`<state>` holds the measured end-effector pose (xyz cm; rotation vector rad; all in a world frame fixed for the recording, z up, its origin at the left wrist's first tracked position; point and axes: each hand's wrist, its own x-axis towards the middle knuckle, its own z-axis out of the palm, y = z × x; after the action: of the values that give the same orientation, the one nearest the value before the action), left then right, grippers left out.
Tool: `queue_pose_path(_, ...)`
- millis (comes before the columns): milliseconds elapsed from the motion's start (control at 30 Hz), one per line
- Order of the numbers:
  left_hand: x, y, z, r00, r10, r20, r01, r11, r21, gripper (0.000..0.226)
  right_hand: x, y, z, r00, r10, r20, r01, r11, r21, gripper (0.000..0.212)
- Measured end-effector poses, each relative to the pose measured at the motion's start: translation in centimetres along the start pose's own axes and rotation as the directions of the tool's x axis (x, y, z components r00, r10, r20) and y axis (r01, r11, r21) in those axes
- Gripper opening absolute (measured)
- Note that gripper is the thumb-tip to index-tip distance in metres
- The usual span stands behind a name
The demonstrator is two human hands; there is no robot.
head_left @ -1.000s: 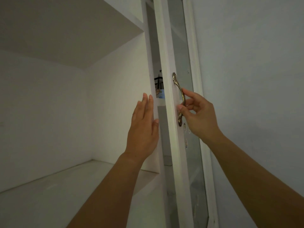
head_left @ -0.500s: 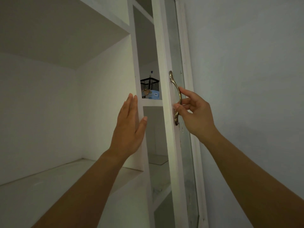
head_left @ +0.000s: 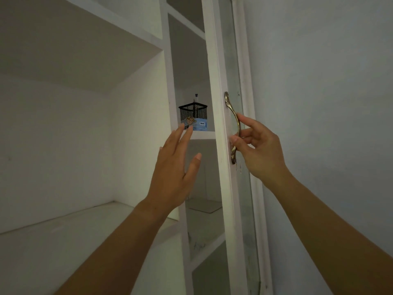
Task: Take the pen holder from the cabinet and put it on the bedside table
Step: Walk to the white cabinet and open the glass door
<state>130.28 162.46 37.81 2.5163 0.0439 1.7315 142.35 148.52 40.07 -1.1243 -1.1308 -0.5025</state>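
So here's what we've got: the pen holder (head_left: 193, 113) is sitting on a narrow white shelf (head_left: 202, 135) inside the cabinet (head_left: 165, 60), in the slim compartment behind the half-open door (head_left: 217, 103); it's a black mesh cup standing upright, long axis vertical, open mouth facing up, with the dark tip of a pen (head_left: 196, 96) poking straight up out of it; a blue packet (head_left: 196, 125) with a cartoon hand printed on it sits against the lower front of the holder, so we can't see its base.

Our left hand (head_left: 174, 173) is raised in front of that compartment, palm toward the cabinet, fingers spread and loose, gripping nothing; the fingertips sit just below and a bit left of the holder, overlapping the packet's lower edge from this angle, but we can't tell if they actually touch anything; the thumb sticks out to the right under the shelf edge.

Our right hand (head_left: 257, 150) is on the other side of the door, off to the right of the holder and slightly lower; it's pinched on the brass handle (head_left: 232, 126), thumb pressed on the near side and fingers curled behind the lower half; the door's white frame stands between this hand and the holder; the two hands are well apart, door edge in between.
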Motion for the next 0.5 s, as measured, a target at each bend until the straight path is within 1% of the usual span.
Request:
queue_pose_path(300, 0.9, 3.1, 3.2, 0.998, -0.004, 0.055, 0.011, 0.992, -0.123, 0.057, -0.3, -0.1, -4.5, 1.0, 0.026, 0.002, -0.026, 0.999, 0.036, 0.047)
queue_pose_path(500, 1.5, 6.1, 5.7, 0.996, 0.001, 0.085, 0.028, 0.938, -0.345, 0.049, -0.2, 0.0, -6.4, 0.999, 0.041, 0.012, -0.042, 0.997, 0.059, 0.046)
